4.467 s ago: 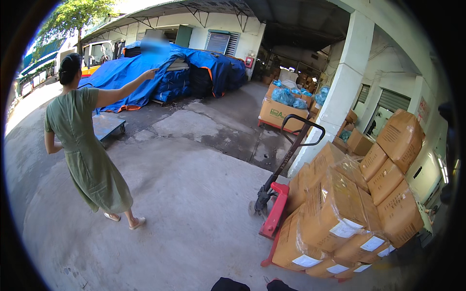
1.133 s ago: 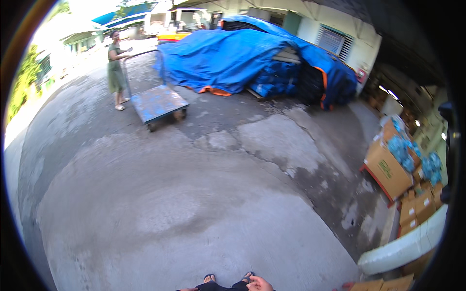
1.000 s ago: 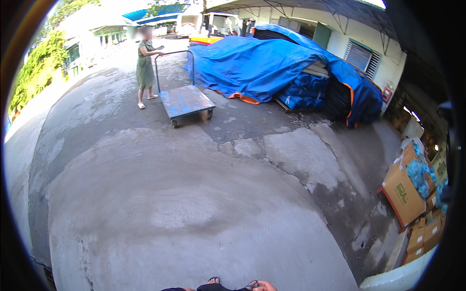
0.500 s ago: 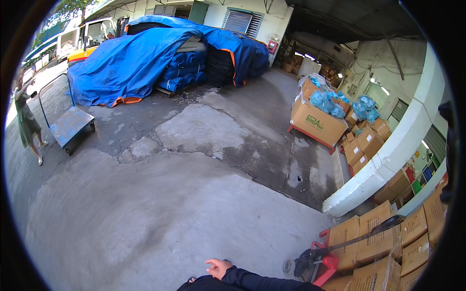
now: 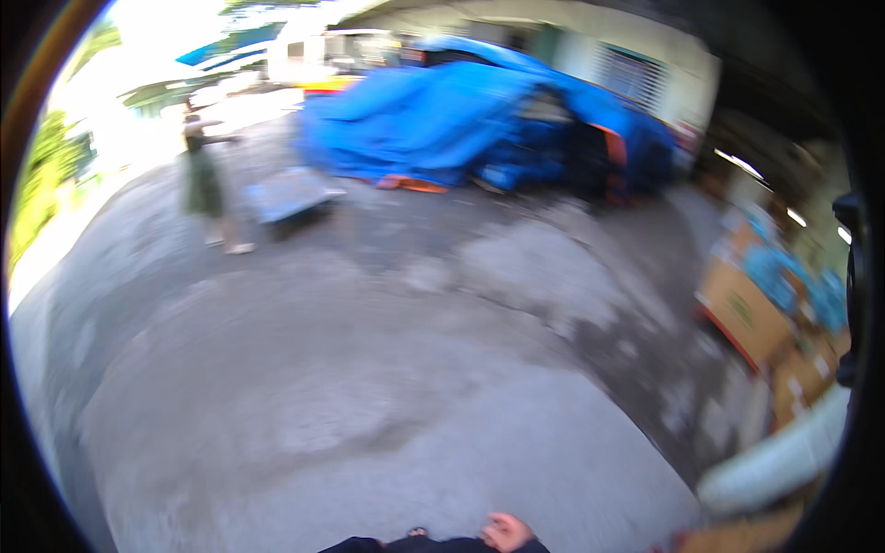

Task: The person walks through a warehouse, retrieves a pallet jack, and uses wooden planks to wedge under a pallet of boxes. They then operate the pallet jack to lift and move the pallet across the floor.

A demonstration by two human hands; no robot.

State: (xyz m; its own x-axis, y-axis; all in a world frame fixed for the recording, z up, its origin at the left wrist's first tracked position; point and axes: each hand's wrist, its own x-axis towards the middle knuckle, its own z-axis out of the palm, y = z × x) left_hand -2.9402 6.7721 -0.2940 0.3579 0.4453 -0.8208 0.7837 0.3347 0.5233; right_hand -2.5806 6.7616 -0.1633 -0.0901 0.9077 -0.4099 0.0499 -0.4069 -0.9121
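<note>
- The right hand [image 5: 507,532] shows at the lower edge, just beside the dark trousers [image 5: 433,546], over the concrete slab [image 5: 369,387]. Its fingers look partly curled and nothing shows in it, but blur hides the fingertips, so I cannot tell whether the grip is released or clenched.
- The left hand is out of view, so its grip cannot be told; only dark clothing [image 5: 355,546] shows on that side.
- Nearest to the right hand among loose goods is a brown cardboard carton [image 5: 751,535], cut off by the lower right edge, apart from the fingers and near the foot of a pale pillar [image 5: 779,461].
- As a judgement, the step in hand is standing and looking across the yard, with no handling to be seen.
- Taking hold of the carton would, I judge, call for a turn to the right and a reach with opened fingers.
- Well apart, at upper left, a co-worker [image 5: 205,170] in a green dress stands beside a flatbed trolley [image 5: 290,195], one arm out toward it; blur hides any contact.
- Behind the trolley, a blue tarpaulin [image 5: 415,120] drapes a large stack. To the right, blue plastic bags [image 5: 770,272] top a big cardboard box [image 5: 747,318].
</note>
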